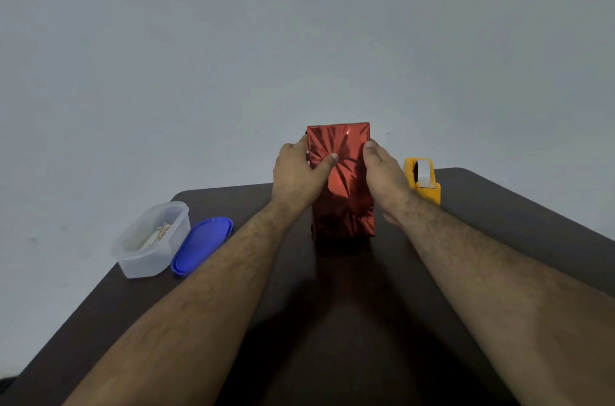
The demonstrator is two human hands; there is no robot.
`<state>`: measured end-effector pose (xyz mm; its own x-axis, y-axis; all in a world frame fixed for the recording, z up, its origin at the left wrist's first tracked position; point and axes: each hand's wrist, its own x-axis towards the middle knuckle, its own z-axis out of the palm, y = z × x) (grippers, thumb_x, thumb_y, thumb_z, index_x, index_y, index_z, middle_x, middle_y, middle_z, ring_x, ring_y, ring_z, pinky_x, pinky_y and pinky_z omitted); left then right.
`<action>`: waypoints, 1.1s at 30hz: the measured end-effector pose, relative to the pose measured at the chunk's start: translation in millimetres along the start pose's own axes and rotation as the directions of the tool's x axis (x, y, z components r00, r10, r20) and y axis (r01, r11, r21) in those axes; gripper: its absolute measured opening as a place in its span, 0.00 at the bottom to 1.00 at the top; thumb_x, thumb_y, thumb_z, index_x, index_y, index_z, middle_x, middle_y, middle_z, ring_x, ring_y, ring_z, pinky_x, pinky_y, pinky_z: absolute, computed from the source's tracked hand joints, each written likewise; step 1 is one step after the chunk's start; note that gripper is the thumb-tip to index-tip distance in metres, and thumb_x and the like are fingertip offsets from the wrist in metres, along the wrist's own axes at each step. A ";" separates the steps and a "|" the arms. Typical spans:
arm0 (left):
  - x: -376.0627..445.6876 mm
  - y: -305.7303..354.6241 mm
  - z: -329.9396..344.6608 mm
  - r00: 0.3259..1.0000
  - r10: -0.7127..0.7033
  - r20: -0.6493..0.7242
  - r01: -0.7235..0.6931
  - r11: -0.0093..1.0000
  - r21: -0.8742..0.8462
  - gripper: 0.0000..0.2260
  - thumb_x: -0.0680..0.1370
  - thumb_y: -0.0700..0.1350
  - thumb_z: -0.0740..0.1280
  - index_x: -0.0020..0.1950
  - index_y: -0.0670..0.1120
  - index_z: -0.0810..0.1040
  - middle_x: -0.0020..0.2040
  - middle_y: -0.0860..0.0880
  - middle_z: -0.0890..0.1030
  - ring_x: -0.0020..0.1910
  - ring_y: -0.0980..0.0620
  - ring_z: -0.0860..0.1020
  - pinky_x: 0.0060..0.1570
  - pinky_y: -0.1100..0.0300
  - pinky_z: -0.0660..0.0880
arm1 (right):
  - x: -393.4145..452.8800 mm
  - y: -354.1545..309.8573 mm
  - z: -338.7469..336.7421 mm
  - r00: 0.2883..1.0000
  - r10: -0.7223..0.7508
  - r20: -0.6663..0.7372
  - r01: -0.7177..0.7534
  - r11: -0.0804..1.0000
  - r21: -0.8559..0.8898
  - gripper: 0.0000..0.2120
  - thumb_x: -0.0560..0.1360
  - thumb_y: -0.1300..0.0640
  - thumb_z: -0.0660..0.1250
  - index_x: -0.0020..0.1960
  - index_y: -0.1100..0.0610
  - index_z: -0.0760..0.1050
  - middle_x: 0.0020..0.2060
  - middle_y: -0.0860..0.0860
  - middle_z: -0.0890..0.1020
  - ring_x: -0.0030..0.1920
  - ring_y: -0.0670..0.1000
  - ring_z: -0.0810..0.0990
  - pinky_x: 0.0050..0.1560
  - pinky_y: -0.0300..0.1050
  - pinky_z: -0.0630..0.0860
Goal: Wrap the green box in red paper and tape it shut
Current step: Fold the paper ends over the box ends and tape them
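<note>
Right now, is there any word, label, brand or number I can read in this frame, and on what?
None can be read.
Red wrapped box: shiny paper, no print.
Yellow tape dispenser: no visible marking.
Clear container: its contents are too blurred to tell.
Blue lid: plain.
</note>
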<state>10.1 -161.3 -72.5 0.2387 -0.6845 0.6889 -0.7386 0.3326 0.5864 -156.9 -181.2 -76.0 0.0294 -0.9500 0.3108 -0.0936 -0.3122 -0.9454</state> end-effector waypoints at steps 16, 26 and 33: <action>-2.5 -17.7 5.3 0.855 -0.503 0.126 0.518 0.819 -0.247 0.18 0.77 0.55 0.77 0.39 0.40 0.84 0.36 0.46 0.86 0.32 0.48 0.83 0.31 0.57 0.80 | 15.3 26.8 3.9 0.921 0.261 0.289 -0.266 0.964 -0.023 0.30 0.86 0.38 0.54 0.85 0.44 0.55 0.80 0.43 0.64 0.78 0.50 0.66 0.79 0.54 0.64; -25.0 -27.6 18.6 0.796 -0.574 0.191 0.603 0.779 -0.170 0.12 0.78 0.45 0.72 0.36 0.44 0.79 0.32 0.48 0.79 0.29 0.51 0.78 0.30 0.60 0.76 | 14.8 26.1 13.2 0.872 0.418 0.255 -0.436 0.900 0.014 0.19 0.86 0.47 0.58 0.60 0.58 0.82 0.43 0.53 0.87 0.43 0.56 0.85 0.49 0.52 0.82; -46.3 -10.0 12.8 0.706 -0.618 0.346 0.698 0.524 -0.487 0.11 0.87 0.43 0.60 0.50 0.44 0.80 0.36 0.49 0.80 0.23 0.59 0.78 0.23 0.67 0.72 | 6.8 41.2 3.0 0.860 0.410 0.305 -0.461 0.880 0.116 0.20 0.82 0.45 0.64 0.64 0.57 0.83 0.58 0.56 0.87 0.53 0.58 0.87 0.58 0.56 0.84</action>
<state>-1.6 -141.3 -115.7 0.4070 -0.9131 -0.0239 0.0866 0.0125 0.9962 -157.6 -200.5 -113.1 0.2907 -0.9449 -0.1502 0.0196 0.1628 -0.9865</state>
